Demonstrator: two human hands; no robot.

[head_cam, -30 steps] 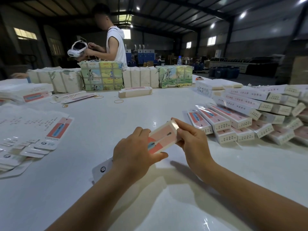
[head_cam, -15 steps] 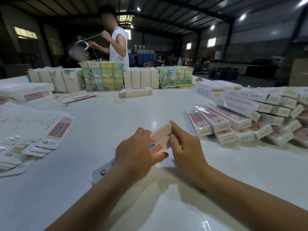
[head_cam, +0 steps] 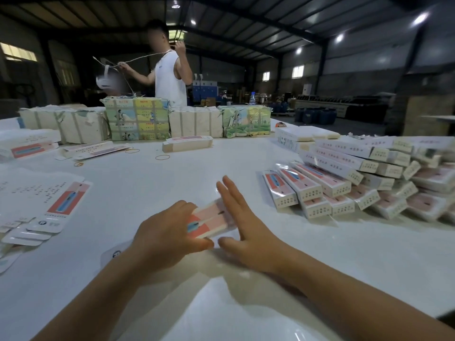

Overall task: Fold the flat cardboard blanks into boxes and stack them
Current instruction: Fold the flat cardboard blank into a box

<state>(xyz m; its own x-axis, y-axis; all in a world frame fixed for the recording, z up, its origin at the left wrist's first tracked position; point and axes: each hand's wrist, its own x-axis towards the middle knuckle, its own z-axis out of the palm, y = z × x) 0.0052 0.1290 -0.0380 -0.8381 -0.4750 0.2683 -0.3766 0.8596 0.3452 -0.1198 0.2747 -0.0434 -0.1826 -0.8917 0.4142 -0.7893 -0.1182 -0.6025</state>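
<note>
A half-folded box (head_cam: 209, 221), white with a pink and blue print, lies low over the white table (head_cam: 172, 180) between my hands. My left hand (head_cam: 167, 236) grips its near end, thumb along the front edge; its hang tab (head_cam: 112, 254) sticks out behind that hand. My right hand (head_cam: 246, 230) has straight fingers pressed flat against the box's far right end. Flat blanks (head_cam: 41, 205) lie fanned at the left. Finished boxes (head_cam: 344, 190) are stacked in rows at the right.
Paper-wrapped bundles (head_cam: 138, 121) line the far edge, with one loose box (head_cam: 187, 143) and rubber bands (head_cam: 162, 157) before them. A person in a white top (head_cam: 170, 80) stands behind, pulling string. More boxes (head_cam: 29, 146) sit far left.
The box has come down closer to the table. My right hand has changed from pinching the box's end to pressing it with flat, straight fingers. The person behind has raised both arms with the string.
</note>
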